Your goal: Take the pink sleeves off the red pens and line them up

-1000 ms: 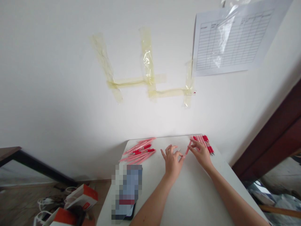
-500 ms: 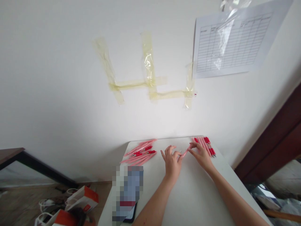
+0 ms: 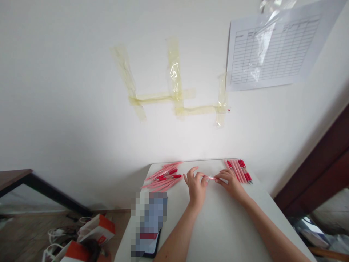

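Note:
On a small white table (image 3: pixel 223 225) my left hand (image 3: pixel 196 187) and my right hand (image 3: pixel 231 183) each pinch one end of a single pink pen (image 3: pixel 211 178), held level between them just above the tabletop. A loose heap of pink and red pens (image 3: pixel 165 175) lies to the left of my left hand. A neat row of pens (image 3: pixel 239 170) lies at the far right corner, just beyond my right hand.
A phone with a blurred screen (image 3: pixel 148 227) lies at the table's left edge. The wall behind carries strips of yellowed tape (image 3: pixel 174 91) and a printed table sheet (image 3: pixel 272 47). Orange and white boxes (image 3: pixel 92 236) and cables lie on the floor at left.
My right hand drew one pen out of the right-hand row and swung it toward the middle. Both hands now grip it by its ends, turned from slanted to level.

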`<state>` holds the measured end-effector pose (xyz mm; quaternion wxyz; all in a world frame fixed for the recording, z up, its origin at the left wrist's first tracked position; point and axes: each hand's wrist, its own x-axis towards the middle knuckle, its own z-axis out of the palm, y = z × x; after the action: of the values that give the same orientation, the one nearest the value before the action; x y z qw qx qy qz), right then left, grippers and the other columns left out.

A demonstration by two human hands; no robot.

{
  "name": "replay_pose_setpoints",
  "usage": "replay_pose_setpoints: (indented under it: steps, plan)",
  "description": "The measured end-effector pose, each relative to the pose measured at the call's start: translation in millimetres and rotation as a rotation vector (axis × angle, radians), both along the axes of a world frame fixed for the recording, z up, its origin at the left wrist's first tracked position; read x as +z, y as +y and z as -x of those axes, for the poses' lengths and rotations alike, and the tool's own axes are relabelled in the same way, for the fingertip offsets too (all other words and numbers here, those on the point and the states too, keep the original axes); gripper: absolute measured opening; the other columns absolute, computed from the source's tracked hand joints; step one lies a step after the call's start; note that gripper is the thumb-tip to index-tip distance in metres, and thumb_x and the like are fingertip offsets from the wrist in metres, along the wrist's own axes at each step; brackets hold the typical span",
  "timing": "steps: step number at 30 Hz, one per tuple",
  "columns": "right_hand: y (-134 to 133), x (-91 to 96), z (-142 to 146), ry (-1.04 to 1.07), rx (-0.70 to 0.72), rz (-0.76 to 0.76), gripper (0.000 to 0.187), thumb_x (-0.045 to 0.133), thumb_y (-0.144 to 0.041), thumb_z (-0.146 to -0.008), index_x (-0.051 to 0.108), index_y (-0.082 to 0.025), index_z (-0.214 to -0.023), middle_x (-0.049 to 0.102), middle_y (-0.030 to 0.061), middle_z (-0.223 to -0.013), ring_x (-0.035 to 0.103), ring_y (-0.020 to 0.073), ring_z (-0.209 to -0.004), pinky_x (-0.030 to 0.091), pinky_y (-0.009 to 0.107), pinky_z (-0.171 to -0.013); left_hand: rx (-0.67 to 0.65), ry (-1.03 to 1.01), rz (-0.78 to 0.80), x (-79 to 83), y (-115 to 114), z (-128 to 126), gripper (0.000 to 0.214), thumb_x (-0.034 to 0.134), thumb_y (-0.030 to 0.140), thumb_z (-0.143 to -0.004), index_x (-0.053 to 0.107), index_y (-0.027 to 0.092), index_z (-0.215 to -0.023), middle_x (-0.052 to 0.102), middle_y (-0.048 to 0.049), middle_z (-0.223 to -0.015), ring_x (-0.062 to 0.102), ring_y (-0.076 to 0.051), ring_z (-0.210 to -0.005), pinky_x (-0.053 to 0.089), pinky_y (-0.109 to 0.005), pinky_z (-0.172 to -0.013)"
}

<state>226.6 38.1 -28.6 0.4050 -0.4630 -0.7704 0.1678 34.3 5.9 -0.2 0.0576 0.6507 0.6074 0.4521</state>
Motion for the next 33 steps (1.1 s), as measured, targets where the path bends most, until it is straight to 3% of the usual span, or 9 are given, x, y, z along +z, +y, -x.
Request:
replay_pose_setpoints:
  steps: [13,21,27,33]
  plan:
    - [-1.2,-1.6,4.5,-0.022,0.059,0.074,0.030,0.061,-0.054,-0.089,0.078,-0.030,-0.095,0.073,0.0084,-0.097,0.060,0.0292,-0.104,0.048,0.049,-0.097,-0.001,0.020,-0.018,0.1,-0.9,-0.4,0.004,0.067,0.028,-0.088,0.068,0.024,-0.090,0.059,-0.0084,-0.127,0.054,-0.026,-0.127,0.025,-0.068,-0.117]
    - [1.7,-4.6,1.7,0.176,-0.072,0.080,0.032,0.062,-0.056,-0.087,0.074,-0.026,-0.090,0.071,0.0082,-0.101,0.063,0.0272,-0.102,0.051,0.045,-0.096,0.015,0.044,0.007,0.7,-0.7,2.9,0.007,0.065,0.028,-0.089,0.068,0.026,-0.096,0.057,-0.0075,-0.129,0.053,-0.026,-0.128,0.026,-0.069,-0.115]
    - [2.5,-8.1,0.2,0.091,-0.161,0.005,0.031,0.059,-0.053,-0.088,0.073,-0.025,-0.085,0.070,0.0086,-0.096,0.064,0.0269,-0.095,0.052,0.045,-0.092,0.051,0.167,0.063,-5.7,0.1,5.2,0.013,0.072,0.023,-0.083,0.070,0.026,-0.096,0.056,-0.0078,-0.129,0.049,-0.029,-0.129,0.026,-0.071,-0.113]
    - [1.7,-7.1,-2.6,0.087,-0.170,-0.034,0.025,0.061,-0.050,-0.087,0.072,-0.027,-0.088,0.069,0.0081,-0.101,0.063,0.0269,-0.101,0.050,0.044,-0.095,0.062,0.290,0.091,-2.8,-0.4,7.0,0.011,0.073,0.023,-0.082,0.072,0.026,-0.092,0.057,-0.0073,-0.128,0.045,-0.029,-0.129,0.024,-0.072,-0.114]
